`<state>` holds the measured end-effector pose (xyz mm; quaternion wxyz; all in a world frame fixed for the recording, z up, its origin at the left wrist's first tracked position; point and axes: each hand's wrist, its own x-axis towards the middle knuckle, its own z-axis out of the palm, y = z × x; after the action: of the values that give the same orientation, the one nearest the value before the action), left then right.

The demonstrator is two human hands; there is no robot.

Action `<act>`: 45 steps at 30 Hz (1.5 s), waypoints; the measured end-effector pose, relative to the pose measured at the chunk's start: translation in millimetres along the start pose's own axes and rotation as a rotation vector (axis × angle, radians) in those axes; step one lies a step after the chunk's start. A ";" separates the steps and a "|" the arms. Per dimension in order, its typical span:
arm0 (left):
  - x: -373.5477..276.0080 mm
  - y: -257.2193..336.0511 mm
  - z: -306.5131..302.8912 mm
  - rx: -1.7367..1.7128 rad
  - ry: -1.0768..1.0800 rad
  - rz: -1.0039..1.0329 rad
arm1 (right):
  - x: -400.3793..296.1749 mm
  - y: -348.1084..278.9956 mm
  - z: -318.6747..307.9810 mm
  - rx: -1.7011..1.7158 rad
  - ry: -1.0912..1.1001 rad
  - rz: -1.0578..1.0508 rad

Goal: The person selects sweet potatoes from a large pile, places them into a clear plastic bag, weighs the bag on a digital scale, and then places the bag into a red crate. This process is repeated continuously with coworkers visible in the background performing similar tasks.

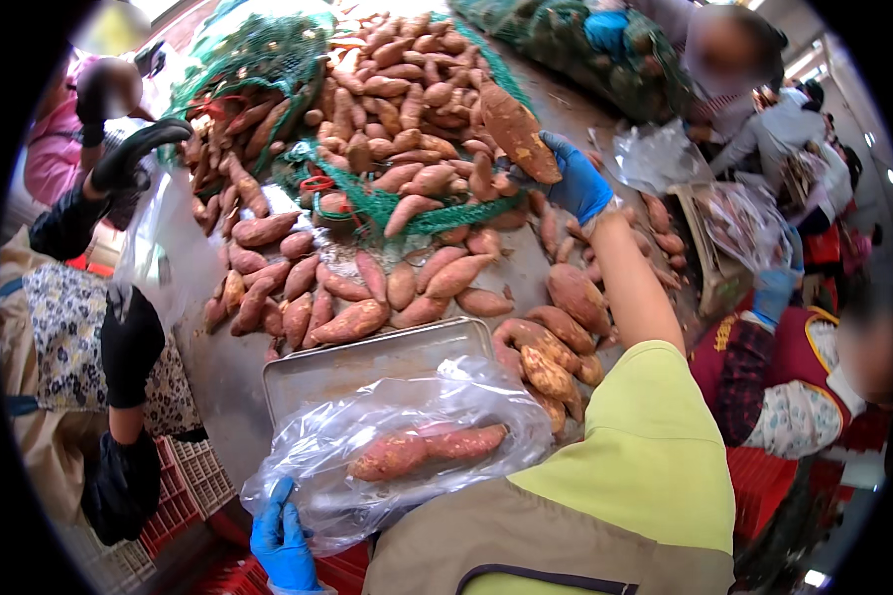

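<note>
A large sweet potato [519, 132] is gripped in my blue-gloved right hand [579, 182], raised over the right side of the sweet potato pile [409, 97]. My left hand [283, 539], also in a blue glove, pinches the near left edge of a clear plastic bag [320, 454]. Reddish sweet potatoes [424, 452] lie inside that bag; the film's folds and glare blur their outlines. Beneath the bag's far side is a shallow metal tray [379, 364], partly covered by it.
Green mesh netting [431, 216] edges the pile. Large sweet potatoes [551, 349] lie right of the tray. At left, a co-worker's black-gloved hand [130, 342] holds a plastic bag [167, 245]. Another person [774, 379] works at right beside a crate [707, 245]. Filled net sacks [588, 59] lie behind.
</note>
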<state>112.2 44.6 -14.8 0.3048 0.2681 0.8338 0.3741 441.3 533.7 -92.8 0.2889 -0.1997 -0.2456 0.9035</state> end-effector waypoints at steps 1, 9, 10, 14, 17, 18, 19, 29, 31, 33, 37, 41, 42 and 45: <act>-1.6 2.1 -0.5 0.002 -0.009 0.004 | -14.1 5.8 -7.3 -0.102 -0.030 -0.098; -13.4 -0.1 -5.7 0.038 -0.061 0.066 | -116.9 72.0 -21.0 -0.706 0.150 -0.492; -14.4 -1.3 -5.8 0.036 -0.062 0.072 | -120.2 80.8 -29.8 -0.964 0.207 -0.562; -18.1 0.0 -3.5 0.034 -0.074 0.099 | -152.6 95.8 -28.4 0.683 -0.003 -0.321; -22.5 2.0 -3.9 0.041 -0.088 0.095 | -167.6 109.6 -13.9 0.561 0.099 -0.373; -23.8 0.8 -4.4 0.052 -0.085 0.102 | -171.1 115.1 -14.6 0.600 0.078 -0.383; -23.3 0.7 -4.4 0.059 -0.091 0.112 | -177.9 118.7 -16.3 0.634 0.062 -0.402; -22.9 -4.8 -2.4 0.105 -0.090 0.158 | -230.0 142.3 -15.0 0.003 0.546 -0.391; -21.2 -8.9 -3.6 0.092 -0.087 0.169 | -236.6 148.6 4.2 -0.595 0.651 -0.478; -18.0 -13.5 -7.2 0.096 -0.097 0.164 | -243.8 169.0 -9.6 -0.921 0.725 -0.494; -18.3 -12.9 -5.1 0.088 -0.096 0.155 | -249.6 198.7 -13.1 -1.210 0.697 -0.381; -17.4 -10.7 -5.4 0.100 -0.093 0.165 | -254.2 196.4 -15.2 -0.783 0.681 -0.271; -16.8 -11.2 -5.5 0.101 -0.091 0.165 | -257.1 191.4 -23.1 -0.766 0.668 -0.273; -15.3 -12.6 -5.4 0.102 -0.086 0.161 | -258.1 192.3 -31.1 -0.547 0.675 -0.284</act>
<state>115.8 24.5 -17.1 0.2951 0.3654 0.8137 0.3426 569.9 246.8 -168.7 0.4103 -0.5161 -0.3921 0.6415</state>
